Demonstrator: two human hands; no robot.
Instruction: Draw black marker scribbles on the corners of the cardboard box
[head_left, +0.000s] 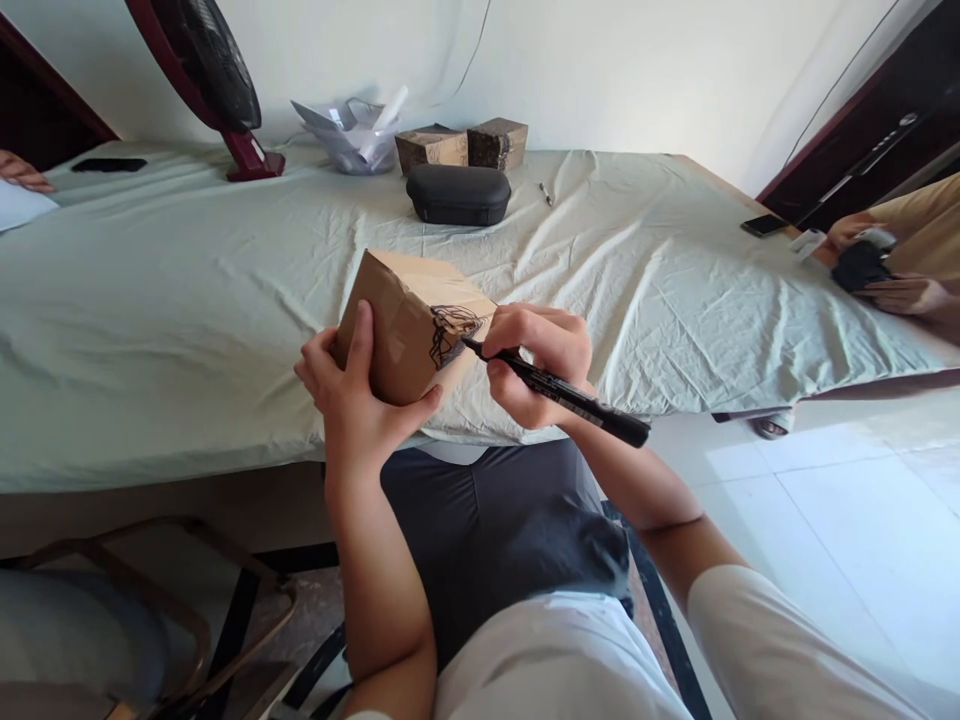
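My left hand (356,392) grips a small brown cardboard box (405,320) from its near side, holding it tilted just above the table's front edge. My right hand (534,362) is closed on a black marker (564,393), whose tip touches the box's right face. That face carries a black scribbled drawing (450,330).
A table under a pale green cloth (187,300) holds a black case (458,195), two more brown boxes (461,146), a white plastic bag (352,135), a fan (217,75), a pen (546,193) and two phones (109,165). Other people's hands show at far left (22,172) and far right (877,265).
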